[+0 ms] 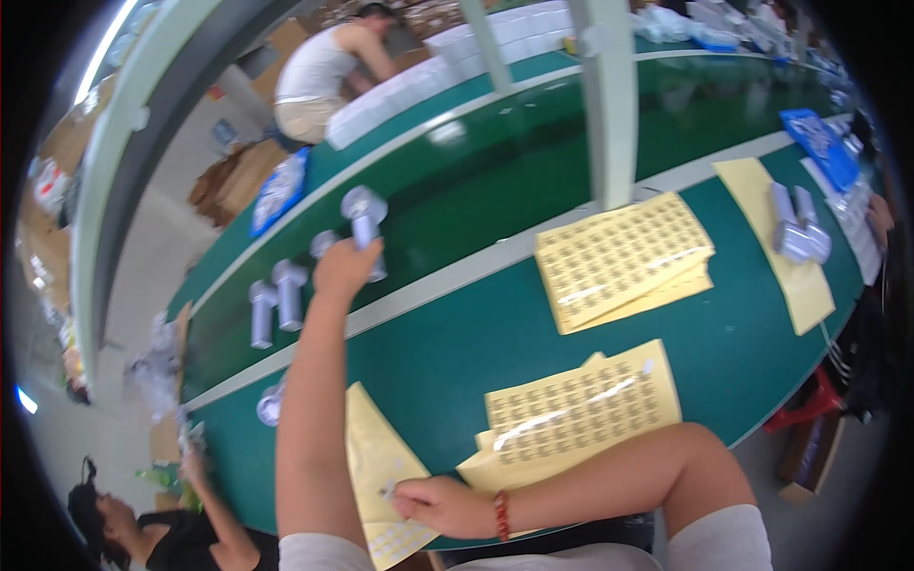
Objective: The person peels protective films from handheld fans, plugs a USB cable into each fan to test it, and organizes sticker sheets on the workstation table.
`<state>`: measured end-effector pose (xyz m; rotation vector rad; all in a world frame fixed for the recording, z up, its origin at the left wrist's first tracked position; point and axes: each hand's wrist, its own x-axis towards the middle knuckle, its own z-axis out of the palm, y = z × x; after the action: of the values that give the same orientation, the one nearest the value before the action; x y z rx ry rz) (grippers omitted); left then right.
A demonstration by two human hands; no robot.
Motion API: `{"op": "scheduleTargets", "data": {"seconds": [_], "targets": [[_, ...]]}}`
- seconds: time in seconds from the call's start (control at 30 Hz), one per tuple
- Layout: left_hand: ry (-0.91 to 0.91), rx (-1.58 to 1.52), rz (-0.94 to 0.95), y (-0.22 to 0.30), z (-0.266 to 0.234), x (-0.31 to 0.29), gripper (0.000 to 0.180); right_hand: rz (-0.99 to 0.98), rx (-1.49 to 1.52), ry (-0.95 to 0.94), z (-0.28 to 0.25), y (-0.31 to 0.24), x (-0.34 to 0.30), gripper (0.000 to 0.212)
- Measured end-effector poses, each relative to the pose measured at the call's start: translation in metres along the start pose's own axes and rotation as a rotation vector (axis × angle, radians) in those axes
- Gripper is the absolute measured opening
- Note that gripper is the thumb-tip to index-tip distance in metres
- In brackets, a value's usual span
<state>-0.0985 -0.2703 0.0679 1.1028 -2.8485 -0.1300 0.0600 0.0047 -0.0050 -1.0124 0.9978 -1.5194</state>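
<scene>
Gripping one white device (365, 211) was the left hand (345, 270) — the right hand (440, 506) had its fingers (407, 493) pinched narrow; many labels (624, 257) seemed unused.

- open bench (428, 352) lies between the left forearm and the yellow sheet stacks — a hand could pass there.
- the left hand (345, 269), gripping a pale device (365, 209), reaches over the belt (476, 171); its forearm bars sideways passage.
- more pale devices (288, 293) obstruct the belt left of it; rightward it is free toward the upright post (614, 114).
- a bare lane separates the rear stack (624, 257) from the front stack (583, 404).
- the right forearm crosses the near edge, its hand over a yellow sheet (376, 452).
</scene>
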Motion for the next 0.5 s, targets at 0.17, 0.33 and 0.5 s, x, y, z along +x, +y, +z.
{"op": "scheduleTargets", "data": {"seconds": [0.17,0.33,0.5], "targets": [[-0.021,0.000,-0.016,-0.014,0.031,0.015,0.065,-0.036,0.030,0.035,-0.001,-0.012,0.009,0.026],[0.106,-0.018,-0.020,-0.020,0.017,-0.006,0.066,-0.166,0.014,0.055,0.001,-0.008,0.012,0.028],[0.139,-0.072,0.001,-0.027,0.015,-0.077,0.040,-0.328,-0.252,-0.175,0.005,-0.026,0.000,0.026]]}}
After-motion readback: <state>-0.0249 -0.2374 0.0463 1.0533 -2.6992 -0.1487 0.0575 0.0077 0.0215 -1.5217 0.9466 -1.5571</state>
